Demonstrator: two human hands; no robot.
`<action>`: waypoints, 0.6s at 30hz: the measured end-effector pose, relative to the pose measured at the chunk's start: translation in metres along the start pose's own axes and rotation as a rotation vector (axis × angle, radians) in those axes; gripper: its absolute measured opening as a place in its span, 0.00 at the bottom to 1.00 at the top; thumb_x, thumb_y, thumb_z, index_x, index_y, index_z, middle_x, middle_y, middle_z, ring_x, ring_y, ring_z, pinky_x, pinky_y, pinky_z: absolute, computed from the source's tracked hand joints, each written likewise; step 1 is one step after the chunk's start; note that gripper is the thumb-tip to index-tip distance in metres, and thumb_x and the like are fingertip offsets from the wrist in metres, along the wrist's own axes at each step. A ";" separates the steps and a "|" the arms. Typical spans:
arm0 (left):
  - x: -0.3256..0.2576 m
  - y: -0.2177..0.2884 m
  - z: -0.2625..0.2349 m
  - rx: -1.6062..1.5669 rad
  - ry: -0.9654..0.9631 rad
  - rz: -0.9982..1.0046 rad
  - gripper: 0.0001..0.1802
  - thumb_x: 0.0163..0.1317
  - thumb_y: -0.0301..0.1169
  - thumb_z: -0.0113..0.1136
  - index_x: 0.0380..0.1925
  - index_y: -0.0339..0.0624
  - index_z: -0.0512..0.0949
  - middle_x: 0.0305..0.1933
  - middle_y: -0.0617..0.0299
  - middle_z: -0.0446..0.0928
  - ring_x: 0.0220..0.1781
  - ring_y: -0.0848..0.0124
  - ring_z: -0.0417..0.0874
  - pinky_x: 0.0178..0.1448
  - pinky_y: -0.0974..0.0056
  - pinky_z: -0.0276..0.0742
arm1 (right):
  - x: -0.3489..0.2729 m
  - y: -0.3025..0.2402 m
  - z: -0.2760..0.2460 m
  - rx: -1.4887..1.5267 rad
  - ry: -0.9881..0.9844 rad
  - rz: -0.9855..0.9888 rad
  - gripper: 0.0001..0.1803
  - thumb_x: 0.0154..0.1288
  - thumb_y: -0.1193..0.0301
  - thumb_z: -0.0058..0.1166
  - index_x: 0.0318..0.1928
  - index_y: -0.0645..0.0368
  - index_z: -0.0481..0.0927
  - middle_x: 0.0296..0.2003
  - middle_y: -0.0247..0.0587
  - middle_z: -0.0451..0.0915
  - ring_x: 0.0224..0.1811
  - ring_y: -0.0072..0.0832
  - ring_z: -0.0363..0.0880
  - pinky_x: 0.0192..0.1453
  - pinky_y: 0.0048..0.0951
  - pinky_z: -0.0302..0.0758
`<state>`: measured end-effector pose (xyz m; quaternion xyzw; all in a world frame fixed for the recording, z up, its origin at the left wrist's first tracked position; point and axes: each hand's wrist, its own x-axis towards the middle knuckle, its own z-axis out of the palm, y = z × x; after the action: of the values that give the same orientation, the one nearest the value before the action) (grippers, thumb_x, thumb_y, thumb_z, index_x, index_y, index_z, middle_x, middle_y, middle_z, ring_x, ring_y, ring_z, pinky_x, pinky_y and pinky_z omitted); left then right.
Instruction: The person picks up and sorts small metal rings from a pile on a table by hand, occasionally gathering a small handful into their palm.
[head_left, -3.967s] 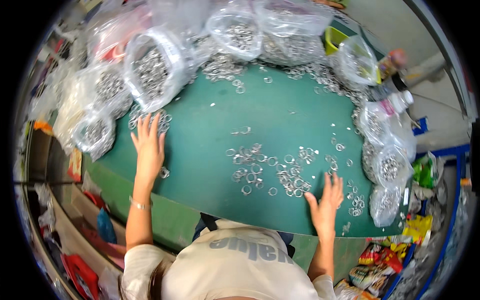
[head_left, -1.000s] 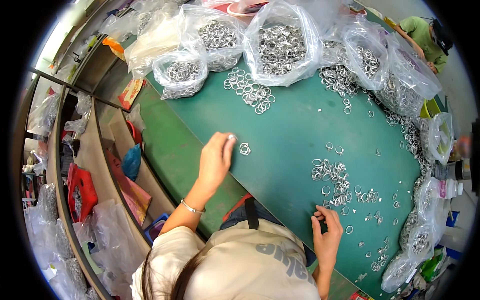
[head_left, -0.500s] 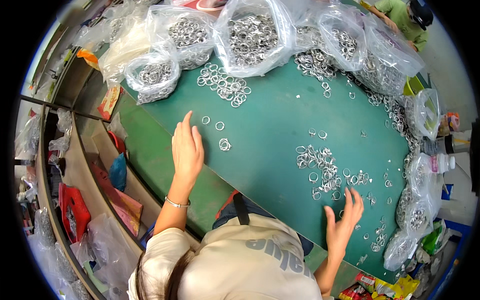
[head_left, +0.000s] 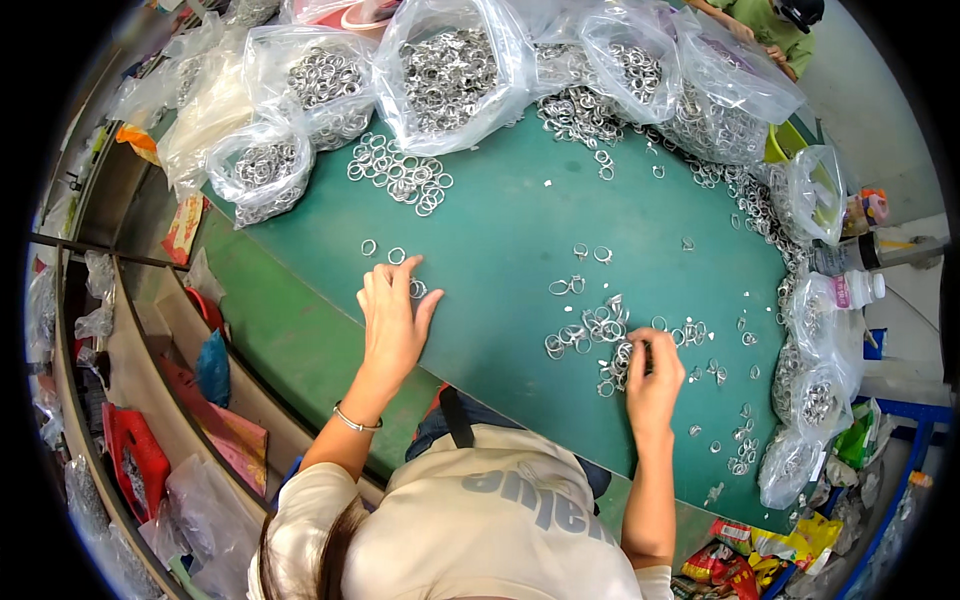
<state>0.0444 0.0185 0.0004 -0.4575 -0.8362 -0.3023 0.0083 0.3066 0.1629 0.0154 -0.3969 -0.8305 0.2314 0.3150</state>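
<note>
My left hand (head_left: 392, 318) is palm down near the table's near-left edge, thumb apart from the fingers. It holds nothing visible; its fingertips are beside a loose silver ring (head_left: 397, 256), and a small group of rings (head_left: 417, 289) shows between thumb and forefinger. My right hand (head_left: 655, 378) reaches into a loose pile of silver metal rings (head_left: 603, 323), thumb and fingers pinched together at its right side. Whatever the pinch holds is hidden by the fingers. Left of that pile lies a pair of rings (head_left: 566, 287).
Clear plastic bags full of rings (head_left: 450, 80) line the far side of the green table (head_left: 480, 240). A heap of rings (head_left: 400, 172) lies before them. More bags and a bottle (head_left: 858, 289) stand at right. Another person (head_left: 770, 35) is at the far right. Shelving (head_left: 150, 340) stands at left.
My right hand has moved left onto the ring pile and its fingers have closed. My left hand has come over the small ring group, thumb spreading. Some pile rings shifted left. The view has shifted.
</note>
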 end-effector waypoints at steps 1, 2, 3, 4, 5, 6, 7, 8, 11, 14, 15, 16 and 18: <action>0.001 -0.001 0.001 0.002 -0.016 0.004 0.21 0.57 0.29 0.62 0.50 0.40 0.72 0.38 0.56 0.66 0.42 0.61 0.67 0.48 0.60 0.61 | -0.001 0.004 -0.005 0.002 0.006 0.127 0.07 0.58 0.86 0.49 0.34 0.64 0.77 0.30 0.42 0.79 0.30 0.31 0.77 0.33 0.28 0.72; 0.001 0.000 -0.001 -0.009 -0.050 0.026 0.17 0.61 0.26 0.55 0.52 0.40 0.71 0.37 0.56 0.66 0.41 0.62 0.67 0.47 0.61 0.60 | 0.002 0.003 -0.013 -0.009 0.003 0.178 0.05 0.61 0.85 0.49 0.34 0.64 0.76 0.29 0.40 0.79 0.27 0.26 0.76 0.29 0.26 0.70; 0.002 -0.001 -0.002 -0.013 -0.067 0.060 0.17 0.62 0.25 0.52 0.52 0.40 0.71 0.37 0.56 0.66 0.40 0.62 0.67 0.47 0.61 0.60 | 0.002 0.008 -0.017 -0.003 0.008 0.200 0.05 0.60 0.84 0.51 0.35 0.64 0.77 0.32 0.41 0.79 0.30 0.28 0.77 0.30 0.27 0.70; 0.002 -0.002 -0.002 -0.014 -0.089 0.096 0.16 0.63 0.23 0.50 0.52 0.40 0.71 0.37 0.56 0.65 0.40 0.62 0.67 0.47 0.61 0.60 | 0.004 0.006 -0.019 -0.040 -0.026 0.180 0.07 0.58 0.81 0.54 0.39 0.63 0.77 0.37 0.44 0.78 0.37 0.35 0.75 0.39 0.32 0.70; 0.002 -0.003 -0.003 -0.015 -0.109 0.131 0.16 0.63 0.22 0.48 0.52 0.40 0.70 0.36 0.55 0.65 0.40 0.62 0.67 0.46 0.62 0.60 | 0.009 0.001 -0.022 -0.076 -0.061 0.159 0.11 0.57 0.79 0.57 0.42 0.63 0.76 0.41 0.47 0.76 0.44 0.41 0.74 0.49 0.37 0.70; 0.003 -0.004 -0.004 -0.047 -0.119 0.108 0.17 0.64 0.21 0.46 0.53 0.40 0.70 0.37 0.55 0.65 0.40 0.61 0.67 0.47 0.62 0.60 | 0.013 -0.007 -0.023 -0.126 -0.103 0.064 0.18 0.54 0.74 0.61 0.47 0.60 0.75 0.47 0.47 0.74 0.51 0.43 0.70 0.55 0.40 0.66; 0.006 -0.004 -0.006 -0.081 -0.131 0.088 0.17 0.64 0.20 0.45 0.53 0.40 0.70 0.37 0.54 0.65 0.40 0.61 0.67 0.47 0.62 0.61 | 0.016 -0.021 -0.020 -0.177 -0.143 -0.028 0.26 0.51 0.70 0.65 0.52 0.58 0.74 0.53 0.47 0.71 0.58 0.45 0.66 0.61 0.44 0.61; 0.008 -0.003 -0.007 -0.115 -0.143 0.069 0.17 0.64 0.19 0.43 0.53 0.40 0.70 0.37 0.54 0.65 0.40 0.60 0.67 0.48 0.62 0.61 | 0.010 -0.023 -0.015 -0.198 -0.271 -0.047 0.36 0.46 0.65 0.68 0.58 0.55 0.70 0.58 0.47 0.66 0.63 0.47 0.60 0.65 0.47 0.56; 0.009 -0.002 -0.008 -0.143 -0.076 0.109 0.18 0.64 0.19 0.42 0.54 0.39 0.69 0.36 0.53 0.65 0.41 0.59 0.67 0.50 0.60 0.61 | -0.003 -0.022 -0.004 -0.185 -0.291 -0.102 0.25 0.51 0.74 0.64 0.52 0.57 0.75 0.51 0.45 0.73 0.58 0.44 0.67 0.59 0.43 0.64; 0.007 -0.001 -0.011 -0.224 -0.024 0.064 0.18 0.64 0.18 0.42 0.53 0.39 0.70 0.35 0.53 0.65 0.36 0.59 0.68 0.45 0.60 0.66 | -0.018 0.002 -0.008 -0.014 -0.119 -0.109 0.14 0.54 0.81 0.59 0.43 0.61 0.80 0.40 0.43 0.79 0.46 0.40 0.76 0.49 0.36 0.72; 0.006 0.002 -0.013 -0.275 -0.021 0.039 0.17 0.64 0.18 0.42 0.52 0.38 0.71 0.35 0.53 0.65 0.34 0.59 0.68 0.44 0.61 0.67 | -0.021 0.008 -0.012 0.008 -0.042 -0.024 0.11 0.55 0.82 0.58 0.41 0.62 0.80 0.38 0.42 0.79 0.42 0.37 0.76 0.46 0.33 0.73; 0.006 0.009 -0.015 -0.300 -0.028 0.067 0.18 0.62 0.17 0.46 0.51 0.38 0.72 0.34 0.53 0.65 0.32 0.58 0.68 0.40 0.61 0.68 | -0.019 0.006 -0.018 0.034 0.033 0.058 0.09 0.56 0.83 0.56 0.38 0.63 0.80 0.35 0.41 0.79 0.38 0.34 0.77 0.43 0.30 0.73; 0.001 0.027 -0.008 -0.328 -0.125 0.238 0.19 0.59 0.19 0.52 0.52 0.38 0.71 0.34 0.53 0.65 0.33 0.58 0.68 0.41 0.61 0.68 | -0.027 0.019 -0.025 0.252 0.136 0.380 0.09 0.59 0.85 0.52 0.40 0.65 0.80 0.35 0.39 0.79 0.33 0.24 0.76 0.39 0.23 0.73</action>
<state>0.0624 0.0254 0.0203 -0.5660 -0.7149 -0.4023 -0.0824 0.3472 0.1552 0.0113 -0.5183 -0.6823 0.3611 0.3680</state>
